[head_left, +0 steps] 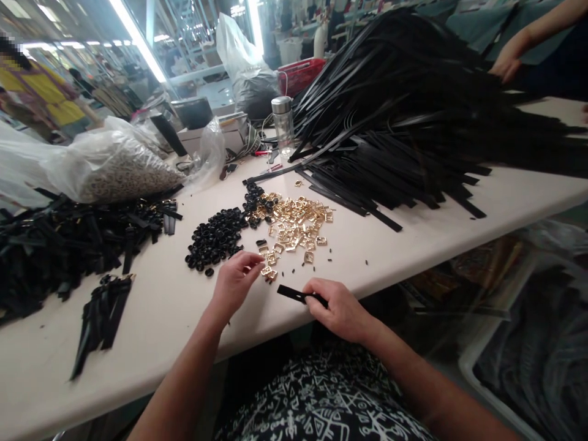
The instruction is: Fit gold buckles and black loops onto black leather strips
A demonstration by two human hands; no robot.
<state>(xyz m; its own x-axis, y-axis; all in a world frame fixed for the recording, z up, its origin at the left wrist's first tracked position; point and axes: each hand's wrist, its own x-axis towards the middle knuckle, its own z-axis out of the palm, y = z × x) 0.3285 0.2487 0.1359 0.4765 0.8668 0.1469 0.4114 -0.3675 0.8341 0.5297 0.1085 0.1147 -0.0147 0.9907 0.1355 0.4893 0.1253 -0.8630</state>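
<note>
My right hand (337,306) grips a short black strap (289,293) with a small slot in it; its left end sticks out past my thumb. My left hand (236,282) is at the near edge of a pile of gold buckles (298,220), thumb and fingertips drawn together. Whatever is between those fingertips is too small to make out. Left of the buckles lies a heap of small black loops (215,236), partly mixed into them. Small dark bits are scattered in front of the buckles.
Black straps with buckles (68,245) are heaped at left, with a small bundle (103,312) nearer. A plastic bag of metal parts (124,165) lies behind. A glass bottle (283,125) stands beside a large pile of long black strips (390,122). Another person's hand (508,60) touches that pile.
</note>
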